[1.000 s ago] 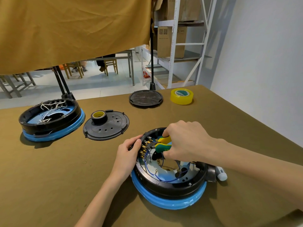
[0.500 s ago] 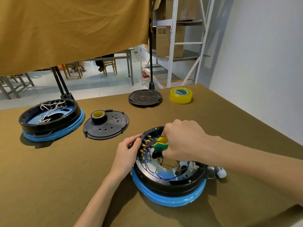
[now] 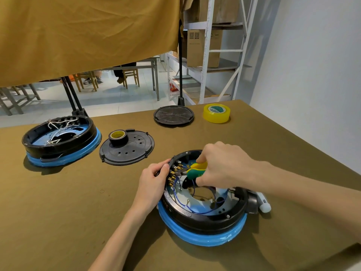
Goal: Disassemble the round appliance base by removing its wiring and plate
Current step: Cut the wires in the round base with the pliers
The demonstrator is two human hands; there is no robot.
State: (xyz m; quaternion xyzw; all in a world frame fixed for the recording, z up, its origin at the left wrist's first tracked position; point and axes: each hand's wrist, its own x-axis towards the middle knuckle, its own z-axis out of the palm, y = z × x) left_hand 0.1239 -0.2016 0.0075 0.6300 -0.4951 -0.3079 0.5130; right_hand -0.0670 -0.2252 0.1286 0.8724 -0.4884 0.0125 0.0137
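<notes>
The round appliance base (image 3: 203, 218) sits on the brown table (image 3: 58, 212), near the front and a bit to the right. It is a black ring with a thick blue band around its bottom. The top is open, so you can see inside. There is a pale floor with a big dark hole in the middle. Thin blue wires (image 3: 187, 204) loop across the inside. A row of small gold metal tabs (image 3: 172, 176) stands along the left inner wall. A black plug part sticks out on the right side, and a white thing (image 3: 263, 204) lies just beside it. The left hand (image 3: 154, 182) holds the left rim of the base, with fingers curled over the edge. The right hand (image 3: 220, 165) is wrapped tight around yellow and green pliers (image 3: 195, 170), and their tip is at the gold tabs. Farther back on the left is another base (image 3: 60, 141) with white wires. Beside it lies a black plate (image 3: 129, 151) with a roll of black tape (image 3: 118, 136) on it. Behind are a smaller black disc (image 3: 173, 115) and a yellow tape roll (image 3: 216, 113).
</notes>
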